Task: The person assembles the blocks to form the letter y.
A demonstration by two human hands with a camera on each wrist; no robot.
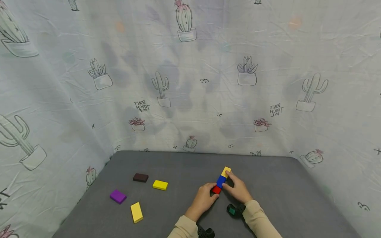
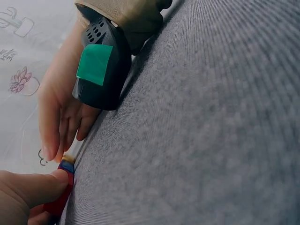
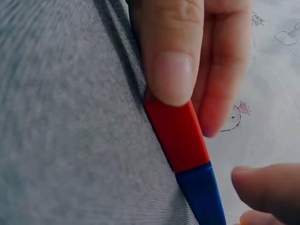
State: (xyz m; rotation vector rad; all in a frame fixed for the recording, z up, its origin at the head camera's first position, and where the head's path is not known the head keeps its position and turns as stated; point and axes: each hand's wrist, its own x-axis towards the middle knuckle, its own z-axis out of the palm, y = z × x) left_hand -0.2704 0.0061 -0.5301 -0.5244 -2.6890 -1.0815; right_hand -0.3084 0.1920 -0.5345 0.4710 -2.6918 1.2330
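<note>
**Beige sleeves (image 1: 185, 228) up close, a row of three blocks (image 1: 221, 181) just beyond**

My row slants across the table (image 1: 285, 195), slightly right of its middle. The red block (image 1: 216, 190) is at the end nearest me, the blue block (image 1: 220, 182) comes next, and the yellow end block (image 1: 225, 170) is farthest away. Red and blue meet end to end.

My left hand (image 1: 203, 199) pinches the red block between thumb and fingers. My right hand (image 1: 239, 190) is on the other side of the row with thumb and forefinger spread apart, the forefinger at the yellow end block. Its thumb is beside the blue block, and the right wrist view shows a small gap there. I cannot tell whether that forefinger presses.

A black gadget (image 2: 101, 99) with a green patch (image 2: 95, 64) sits at my right wrist, and a second black gadget (image 1: 206, 232) at my left.

Well apart to the left lie four more blocks: a bright yellow block (image 1: 160, 185), a dark brown block (image 1: 140, 178), a pale yellow block (image 1: 137, 212) closer to me, and a purple block (image 1: 118, 196) farthest left.

Behind the table hangs a pale curtain (image 1: 190, 59) printed with potted cactuses (image 1: 161, 89) and backwards lettering (image 1: 141, 106).
</note>
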